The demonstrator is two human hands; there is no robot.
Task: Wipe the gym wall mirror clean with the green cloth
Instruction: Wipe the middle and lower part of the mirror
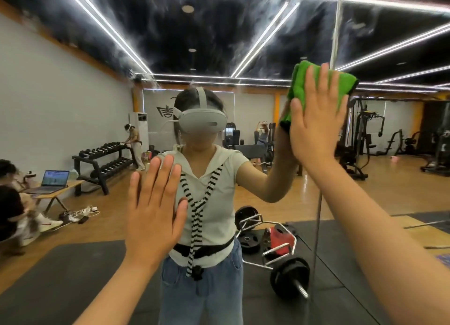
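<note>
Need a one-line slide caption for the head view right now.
Right hand presses the green cloth flat against the wall mirror, fingers straight, while the left hand is held open lower down.

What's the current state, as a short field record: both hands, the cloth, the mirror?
right hand: fingers straight, pressing green cloth flat against mirror
left hand: fingers straight, palm toward mirror, holds nothing; contact unclear
cloth position: folded, high on the right, over the vertical panel seam
seen in reflection: barbell, dumbbell rack
</note>
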